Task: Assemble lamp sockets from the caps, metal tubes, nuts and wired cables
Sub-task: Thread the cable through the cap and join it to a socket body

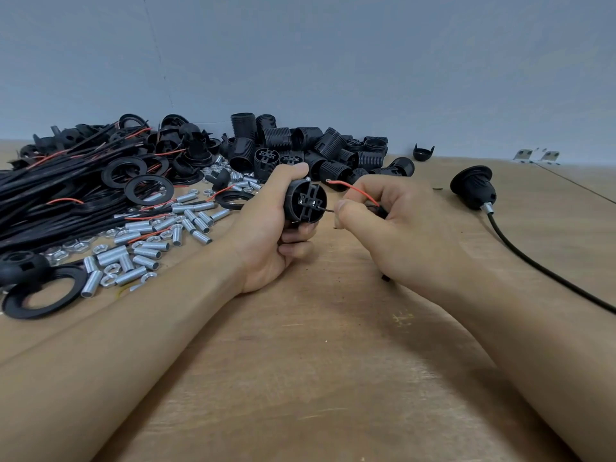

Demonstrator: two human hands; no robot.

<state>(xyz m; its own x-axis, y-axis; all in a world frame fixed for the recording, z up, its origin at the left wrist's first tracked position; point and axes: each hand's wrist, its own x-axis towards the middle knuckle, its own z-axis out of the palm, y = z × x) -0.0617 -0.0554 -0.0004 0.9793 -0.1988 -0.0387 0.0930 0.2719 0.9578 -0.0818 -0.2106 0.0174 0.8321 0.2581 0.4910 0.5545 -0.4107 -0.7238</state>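
Head view: your left hand [266, 228] wraps its fingers round a black socket [305, 203], terminal end turned toward your right hand [393, 225]. That hand pinches a thin dark wire [328, 211] whose tip touches the socket's terminals; a red wire [353, 190] arcs free above your fingers. Behind the socket lies a heap of sockets [300, 145]. Left of it, tubes [146, 251] and nuts [110, 278] are scattered beside cables [50, 195] and rings [43, 295]. Right of it rests a finished lamp socket [473, 188] on the table [316, 378].
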